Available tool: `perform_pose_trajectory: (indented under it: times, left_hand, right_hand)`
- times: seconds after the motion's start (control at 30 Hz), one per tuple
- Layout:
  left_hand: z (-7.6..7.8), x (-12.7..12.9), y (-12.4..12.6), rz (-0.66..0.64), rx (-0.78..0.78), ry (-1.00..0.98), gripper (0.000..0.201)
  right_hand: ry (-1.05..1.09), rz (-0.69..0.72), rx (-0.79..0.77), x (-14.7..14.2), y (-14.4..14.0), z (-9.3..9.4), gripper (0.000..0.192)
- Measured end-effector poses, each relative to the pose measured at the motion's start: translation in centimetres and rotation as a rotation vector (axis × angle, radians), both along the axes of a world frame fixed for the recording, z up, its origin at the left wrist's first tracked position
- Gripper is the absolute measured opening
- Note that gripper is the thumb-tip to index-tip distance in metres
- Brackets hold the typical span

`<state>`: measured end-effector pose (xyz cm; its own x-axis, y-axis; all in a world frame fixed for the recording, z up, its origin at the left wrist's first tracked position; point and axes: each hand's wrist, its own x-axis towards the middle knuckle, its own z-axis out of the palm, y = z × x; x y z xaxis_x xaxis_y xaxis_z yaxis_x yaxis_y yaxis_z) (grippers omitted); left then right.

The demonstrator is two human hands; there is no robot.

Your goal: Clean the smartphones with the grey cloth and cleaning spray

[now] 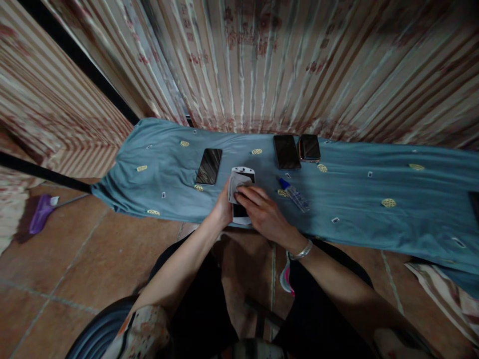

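A white smartphone [242, 213] with a dark screen is held upright along its left edge by my left hand [223, 205], over the near edge of the cloth-covered table. My right hand [262, 207] presses a folded grey cloth [235, 182] against the phone's screen, its fingers bunched on the fabric. The cloth hides part of the screen. To the left lies a black smartphone [209, 166], face up. Right of my right hand rests a clear spray bottle [298, 197] with a blue cap, lying on its side.
Farther back on the blue tablecloth [359, 184] are a dark tablet-like device [287, 152] and a small stack of phones [310, 148]. Another dark object [474, 203] sits at the right edge. Striped curtains [254, 65] hang behind. A purple broom head [42, 214] is on the floor.
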<state>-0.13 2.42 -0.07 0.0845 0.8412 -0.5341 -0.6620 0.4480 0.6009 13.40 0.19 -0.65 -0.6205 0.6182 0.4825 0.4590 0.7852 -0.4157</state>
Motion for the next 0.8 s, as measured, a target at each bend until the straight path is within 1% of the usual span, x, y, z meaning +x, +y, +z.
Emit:
perform_pose_trajectory:
  times: [0.1, 0.2, 0.3, 0.4, 0.47, 0.63, 0.73, 0.8]
  left_hand:
    - [0.8, -0.6, 0.1, 0.054, -0.032, 0.034, 0.044]
    - [1.6, -1.0, 0.1, -0.012, -0.107, 0.017, 0.052]
    - [2.2, -1.3, 0.0, -0.077, -0.125, -0.024, 0.066]
    - [2.6, -1.4, -0.1, -0.095, -0.125, -0.052, 0.075]
    - [2.9, -1.4, -0.1, -0.087, -0.139, -0.065, 0.079]
    - [3.3, -1.3, 0.1, -0.002, -0.116, -0.114, 0.071]
    - [3.2, -1.2, 0.2, 0.005, -0.102, -0.176, 0.067]
    - [2.9, -1.0, 0.1, 0.019, -0.089, -0.176, 0.063]
  right_hand:
    - [-0.002, 0.028, 0.037, -0.2, -0.7, 0.1, 0.041]
    - [0.015, 0.057, 0.043, -0.3, -1.3, 0.3, 0.039]
    - [0.018, 0.096, 0.025, -0.3, -1.7, 0.2, 0.039]
    - [0.028, 0.111, 0.053, -0.2, -1.9, 0.1, 0.037]
    - [0.034, 0.088, 0.078, -0.1, -1.9, 0.0, 0.035]
    - [0.024, 0.01, 0.101, 0.5, -1.3, -0.2, 0.031]
    - [0.026, -0.04, 0.1, 1.0, -0.6, -0.2, 0.031]
    - [0.032, -0.065, 0.111, 1.2, -0.1, -0.2, 0.031]
